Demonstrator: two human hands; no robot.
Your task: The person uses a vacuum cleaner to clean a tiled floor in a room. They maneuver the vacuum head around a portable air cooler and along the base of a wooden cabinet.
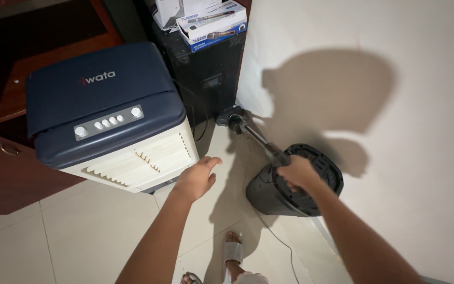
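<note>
My right hand [297, 172] grips the grey metal wand [256, 135] of a vacuum cleaner, just above the round black canister [316, 181] that stands on the floor by the wall. The wand slants up and left to a dark nozzle head [232, 118] resting in the corner. My left hand [198, 178] hovers open with fingers spread, holding nothing, next to the lower right corner of a white air cooler with a navy top [106, 110].
A black speaker cabinet [206, 68] with boxes on top stands in the corner. Dark wooden furniture [6, 179] lies at left. A thin cord [282, 244] runs over the tiled floor. My sandalled foot [233, 251] is below. The white wall [395, 105] rises at right.
</note>
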